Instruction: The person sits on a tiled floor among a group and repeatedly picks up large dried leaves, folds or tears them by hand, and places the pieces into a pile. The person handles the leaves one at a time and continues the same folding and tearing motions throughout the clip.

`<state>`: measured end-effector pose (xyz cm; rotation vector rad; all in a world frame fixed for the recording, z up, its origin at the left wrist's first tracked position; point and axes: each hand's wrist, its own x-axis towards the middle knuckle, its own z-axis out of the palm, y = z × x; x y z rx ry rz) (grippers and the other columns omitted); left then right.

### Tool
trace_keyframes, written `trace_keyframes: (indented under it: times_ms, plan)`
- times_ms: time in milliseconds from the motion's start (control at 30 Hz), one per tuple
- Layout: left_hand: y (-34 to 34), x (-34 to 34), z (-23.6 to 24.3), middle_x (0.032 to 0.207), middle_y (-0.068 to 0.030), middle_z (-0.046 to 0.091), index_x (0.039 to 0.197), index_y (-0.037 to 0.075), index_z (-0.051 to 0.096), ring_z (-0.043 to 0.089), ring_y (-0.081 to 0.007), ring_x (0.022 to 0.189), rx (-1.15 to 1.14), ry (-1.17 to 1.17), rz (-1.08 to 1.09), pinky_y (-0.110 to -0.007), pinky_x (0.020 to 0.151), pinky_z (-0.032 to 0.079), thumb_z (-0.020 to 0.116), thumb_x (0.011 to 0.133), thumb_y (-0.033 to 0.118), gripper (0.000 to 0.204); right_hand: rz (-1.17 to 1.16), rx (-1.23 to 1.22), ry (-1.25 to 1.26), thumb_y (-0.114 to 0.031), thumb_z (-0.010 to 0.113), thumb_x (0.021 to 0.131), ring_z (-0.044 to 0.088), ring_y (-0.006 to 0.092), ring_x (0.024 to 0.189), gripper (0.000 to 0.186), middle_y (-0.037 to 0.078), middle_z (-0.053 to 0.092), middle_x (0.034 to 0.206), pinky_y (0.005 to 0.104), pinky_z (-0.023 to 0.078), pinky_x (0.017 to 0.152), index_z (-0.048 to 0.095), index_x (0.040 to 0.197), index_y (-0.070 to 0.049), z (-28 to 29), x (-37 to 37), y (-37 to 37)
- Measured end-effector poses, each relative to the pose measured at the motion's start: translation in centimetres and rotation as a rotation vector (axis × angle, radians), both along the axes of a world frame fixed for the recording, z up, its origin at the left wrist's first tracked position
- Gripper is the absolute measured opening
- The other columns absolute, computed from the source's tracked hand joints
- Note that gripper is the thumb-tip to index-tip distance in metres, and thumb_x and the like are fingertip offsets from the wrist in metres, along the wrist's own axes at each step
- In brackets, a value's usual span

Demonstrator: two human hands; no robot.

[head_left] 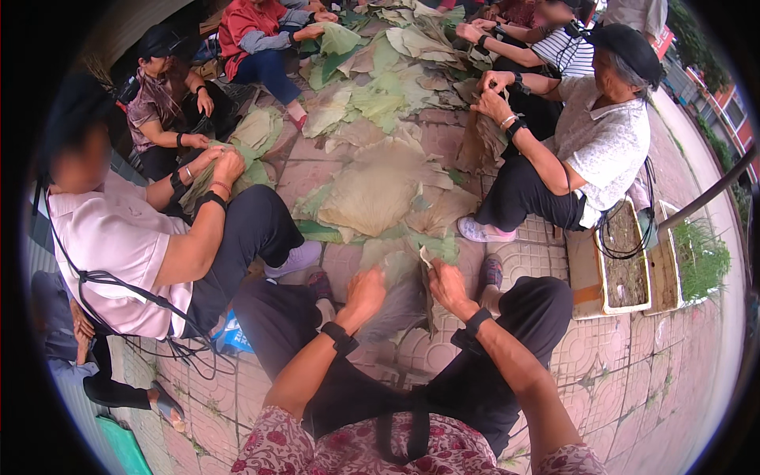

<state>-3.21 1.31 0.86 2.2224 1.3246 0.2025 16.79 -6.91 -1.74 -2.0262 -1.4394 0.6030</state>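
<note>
Between my knees hangs a large wilted lotus leaf (400, 299), grey-green and partly smeared by motion. My left hand (366, 296) is closed at its left side, its fingers curled and slightly blurred. On the other side my right hand (449, 285) pinches the leaf's folded, browned edge between thumb and fingers. Both wrists wear black bands. Just beyond my hands, a broad pale lotus leaf (376, 194) lies on top of others on the paving. Farther off, a long heap of green and brown leaves (388, 87) stretches away from me.
Seated people line both sides, several handling leaves. Close on the left is a person in a pink shirt (119, 245); on the right, one in a white patterned shirt (606, 119). White planter boxes (609, 297) stand at right on the tiled pavement (625, 356). A blue packet (234, 336) lies at left.
</note>
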Motion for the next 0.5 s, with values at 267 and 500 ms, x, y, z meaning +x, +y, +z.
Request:
trace_keyframes:
  times_ms: [267, 500]
  plan:
    - [-1.3, 1.0, -2.1, 0.081, -0.0282, 0.064, 0.091, -0.007, 0.058, 0.065, -0.0423, 0.082, -0.194, -0.238, -0.091, -0.050, 0.072, 0.050, 0.052, 0.098, 0.028, 0.036, 0.224, -0.013, 0.249, -0.012, 0.050, 0.091, 0.064, 0.0374, 0.072, 0.016, 0.022, 0.060, 0.074, 0.0474, 0.047, 0.065, 0.056, 0.097, 0.002, 0.6, -2.5, -1.0]
    - [-1.3, 0.8, -2.4, 0.071, -0.0170, 0.063, 0.086, -0.007, 0.055, 0.066, -0.0244, 0.061, -0.260, -0.302, -0.126, -0.038, 0.057, 0.050, 0.060, 0.095, 0.037, 0.045, 0.095, -0.276, 0.932, -0.008, 0.050, 0.088, 0.067, 0.0197, 0.083, 0.025, 0.010, 0.064, 0.095, 0.0333, 0.056, 0.075, 0.059, 0.109, 0.004, 1.7, -2.9, -0.7]
